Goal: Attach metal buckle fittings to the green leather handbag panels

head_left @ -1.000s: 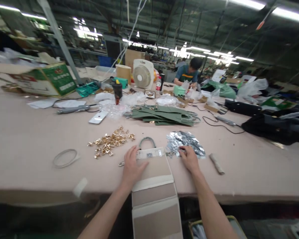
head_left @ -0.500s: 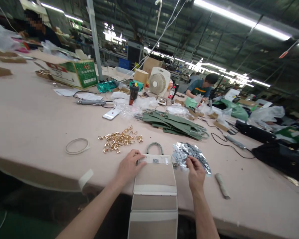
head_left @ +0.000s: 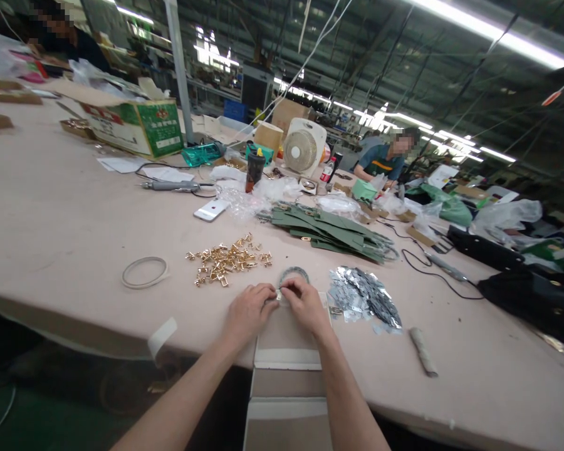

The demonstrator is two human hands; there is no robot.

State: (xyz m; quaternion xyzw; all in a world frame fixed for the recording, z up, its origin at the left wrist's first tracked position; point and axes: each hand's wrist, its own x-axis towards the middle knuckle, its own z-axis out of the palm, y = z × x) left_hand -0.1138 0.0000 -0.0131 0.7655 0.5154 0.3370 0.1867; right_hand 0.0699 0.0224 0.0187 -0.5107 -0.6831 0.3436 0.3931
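A long beige folded bag panel (head_left: 286, 332) lies over the table's front edge, with a grey-green loop handle (head_left: 294, 270) at its far end. My left hand (head_left: 252, 311) is closed on the panel's upper left corner, thumb and fingers pinched. Close beside it, my right hand (head_left: 306, 305) pinches at the panel's top edge; whatever is between its fingertips is too small to make out. To the right of the panel lies a heap of thin silvery metal plates (head_left: 365, 297). Gold-coloured metal fittings (head_left: 230, 260) are scattered beyond my left hand.
Green strap pieces (head_left: 331, 232) are stacked farther back. A phone (head_left: 211, 210), a drink cup (head_left: 254, 170), a fan (head_left: 304, 147) and a box (head_left: 136, 125) stand or lie around. A tape roll (head_left: 145, 272) is left, a grey roll (head_left: 423, 352) right. Two people work across the table.
My right hand has moved left from the metal plates to the top edge of the bag panel, near my left hand. The left hand stays at the panel's corner.
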